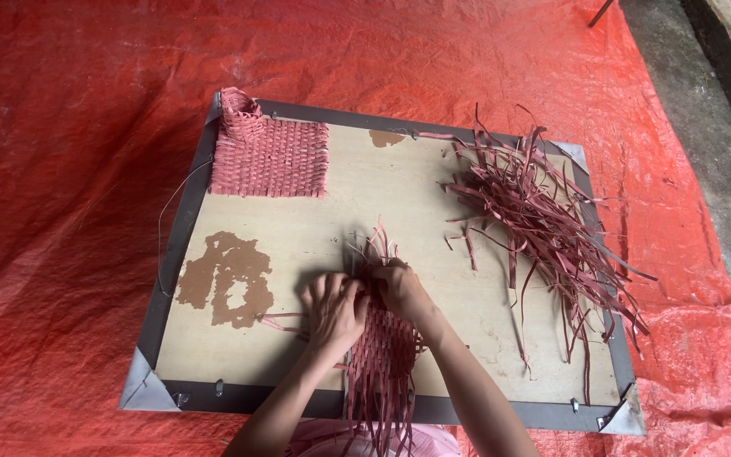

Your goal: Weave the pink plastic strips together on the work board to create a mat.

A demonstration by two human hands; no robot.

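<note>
A half-woven mat of reddish-brown strips [382,355] lies on a framed wooden board [298,245], its loose ends trailing toward me. My left hand [332,309] presses flat on the mat's left edge, fingers spread over a side strip. My right hand [399,286] pinches strips at the mat's far edge, where several ends stick up. Both hands touch the weave close together.
A finished woven square [268,155] lies at the board's far left corner. A heap of loose strips [543,220] covers the board's right side. The board rests on a red tarpaulin [69,169]; bare concrete [712,127] runs along the right.
</note>
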